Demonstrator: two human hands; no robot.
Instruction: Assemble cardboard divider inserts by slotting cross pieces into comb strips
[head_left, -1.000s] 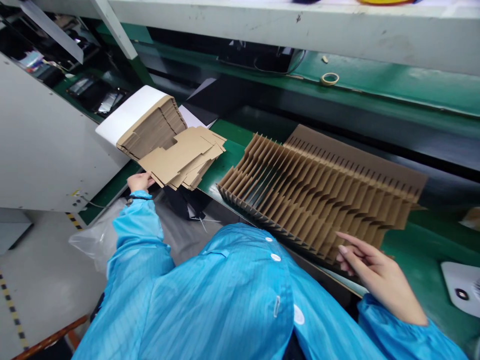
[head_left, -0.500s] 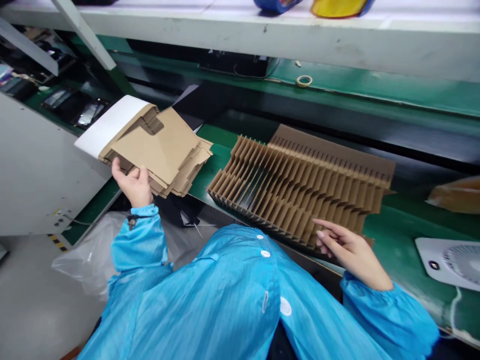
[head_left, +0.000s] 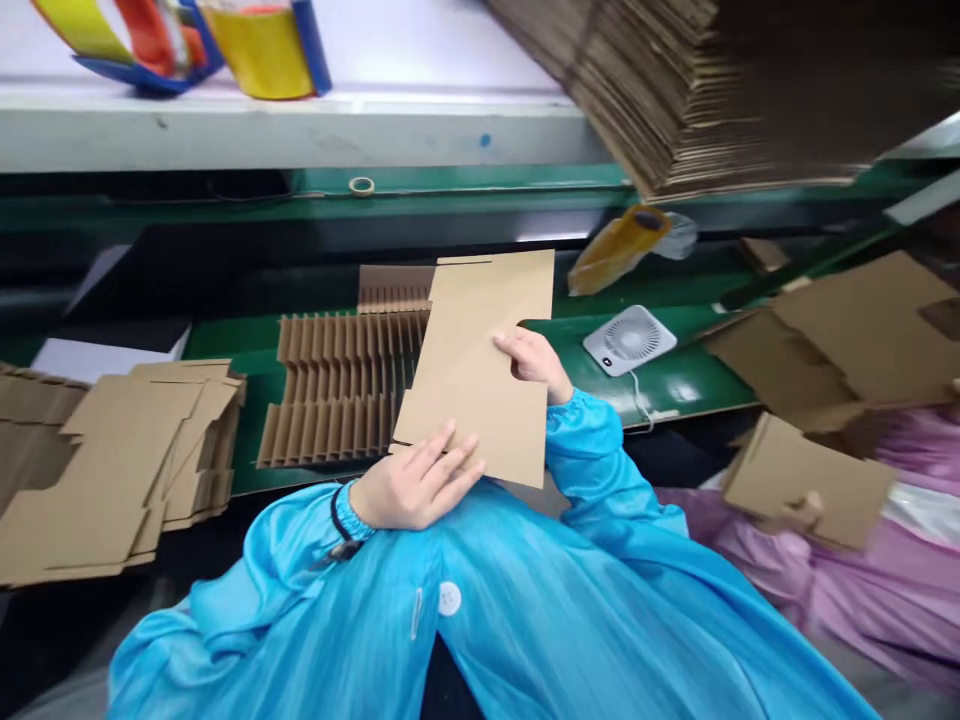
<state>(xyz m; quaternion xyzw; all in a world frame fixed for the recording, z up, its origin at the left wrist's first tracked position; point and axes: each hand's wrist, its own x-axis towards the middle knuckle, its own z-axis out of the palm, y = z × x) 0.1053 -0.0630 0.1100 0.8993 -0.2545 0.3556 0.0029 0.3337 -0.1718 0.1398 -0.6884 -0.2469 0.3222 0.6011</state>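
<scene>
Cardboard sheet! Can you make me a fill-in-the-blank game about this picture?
The left hand and right hand hold a flat sheet of ____.
The small fan is ____.
The person's smock is ____.

Missing words: cardboard, white, blue.

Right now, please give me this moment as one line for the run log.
left hand: fingers spread on flat cardboard blank | right hand: holding its notched edge | nearby: slotted cardboard divider, stacked cardboard blanks
</scene>
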